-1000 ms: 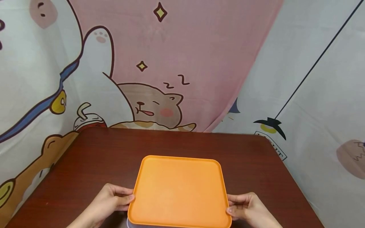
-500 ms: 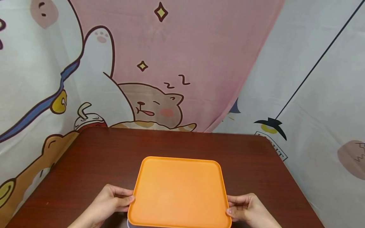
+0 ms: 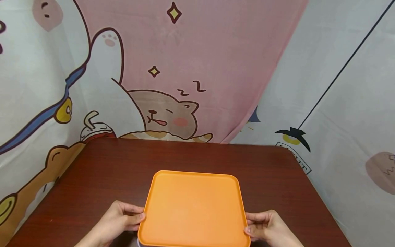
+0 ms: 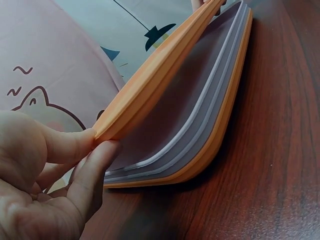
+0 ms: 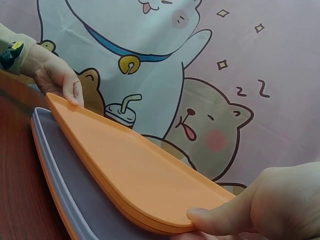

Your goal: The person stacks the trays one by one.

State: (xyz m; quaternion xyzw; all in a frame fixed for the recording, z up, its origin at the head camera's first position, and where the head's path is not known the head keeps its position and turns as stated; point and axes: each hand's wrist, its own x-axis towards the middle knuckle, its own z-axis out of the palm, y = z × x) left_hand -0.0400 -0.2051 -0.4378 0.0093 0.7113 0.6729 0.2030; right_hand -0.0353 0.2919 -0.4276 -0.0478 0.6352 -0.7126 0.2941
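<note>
An orange rectangular tray [image 3: 194, 209] with rounded corners and a raised rim is held at a tilt between both hands. My left hand [image 3: 115, 219] pinches its left edge, thumb on top and fingers beneath. On the opposite edge, my right hand [image 3: 268, 226] has the same kind of pinch. Below the tilted tray lies a grey-purple tray [image 4: 207, 117], nested on another orange tray [image 4: 205, 165] that rests on the table. A gap shows between the held tray and the stack. The head view hides most of the stack beneath the held tray.
The dark reddish-brown wooden table [image 3: 117, 171] extends behind and to both sides of the trays. A cloth backdrop [image 3: 216, 61] printed with cartoon animals hangs right behind its far edge. A dark green device [image 5: 11, 55] sits on the left wrist.
The held tray and both hands have shifted very slightly downward in the head view. Both grips stay the same.
</note>
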